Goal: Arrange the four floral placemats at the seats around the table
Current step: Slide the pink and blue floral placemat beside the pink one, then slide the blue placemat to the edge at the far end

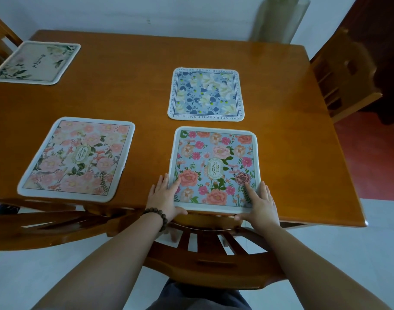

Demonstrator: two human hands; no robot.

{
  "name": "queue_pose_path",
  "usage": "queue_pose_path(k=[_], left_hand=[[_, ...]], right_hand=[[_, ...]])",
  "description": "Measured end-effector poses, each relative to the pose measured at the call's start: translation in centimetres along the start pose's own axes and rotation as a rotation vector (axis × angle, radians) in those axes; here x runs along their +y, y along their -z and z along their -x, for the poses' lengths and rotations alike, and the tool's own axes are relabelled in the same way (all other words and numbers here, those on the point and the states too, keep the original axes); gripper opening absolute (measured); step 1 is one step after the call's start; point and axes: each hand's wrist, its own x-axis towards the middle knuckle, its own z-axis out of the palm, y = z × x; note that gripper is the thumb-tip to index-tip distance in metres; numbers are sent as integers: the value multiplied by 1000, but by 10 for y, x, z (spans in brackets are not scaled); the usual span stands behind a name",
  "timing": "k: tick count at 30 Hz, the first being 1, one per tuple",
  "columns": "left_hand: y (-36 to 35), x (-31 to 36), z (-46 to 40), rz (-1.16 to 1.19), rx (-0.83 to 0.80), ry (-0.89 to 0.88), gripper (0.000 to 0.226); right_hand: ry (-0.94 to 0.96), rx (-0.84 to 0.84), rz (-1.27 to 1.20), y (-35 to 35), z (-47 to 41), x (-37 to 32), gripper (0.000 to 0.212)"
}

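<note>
A: Four placemats out on the wooden surface [281, 90]. Nearest, at the front edge: blue-grey mat with pink and peach roses [216, 166], oval label reading "GARDEN" in stacked letters.

B: Both hands on it. Left hand [164, 198] at the near left corner, fingers [177, 182] spread flat across the border, thumb along the front edge. Beaded bracelet [159, 217] on that wrist.

A: Right hand [262, 204] at the near right corner, fingers [249, 190] likewise laid open, index pressing on a dark pink bloom. Nothing gripped, just flat contact on the mat.

B: Just beyond, blue-and-cream floral mat [206, 93], border text partly legible: "YOUR GENTLE SMILE IS", "IN MY MEMORY", "THE WITHERED CHEERS".

A: Over to the left, near the front edge, pale pink floral mat [77, 158], turned slightly, same "GARDEN" oval.

B: Far left corner, cream mat with green leaves [37, 62], dark script in the middle, too blurred to read.

A: Wooden chair back [205, 256] directly below the hands, tucked against the surface.
</note>
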Motion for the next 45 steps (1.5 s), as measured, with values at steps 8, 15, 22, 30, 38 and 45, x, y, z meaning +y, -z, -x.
queue_pose_path(k=[8, 15, 22, 30, 38, 45], left_hand=[[7, 1, 2, -5, -54, 3, 116], [25, 15, 6, 78, 42, -71, 80], [36, 81, -4, 31, 153, -250, 73], [28, 190, -9, 12, 129, -435, 71], [9, 311, -5, -77, 70, -554, 72], [-35, 455, -23, -74, 76, -501, 72]], right_hand=[[6, -81, 4, 5, -1, -2, 122], [-35, -87, -161, 25, 6, 7, 101], [-124, 115, -252, 56, 26, 29, 67], [-301, 258, -306, 84, 65, 97, 59], [-374, 357, -322, 120, 89, 199, 60], [-331, 355, -298, 154, 63, 325, 60]])
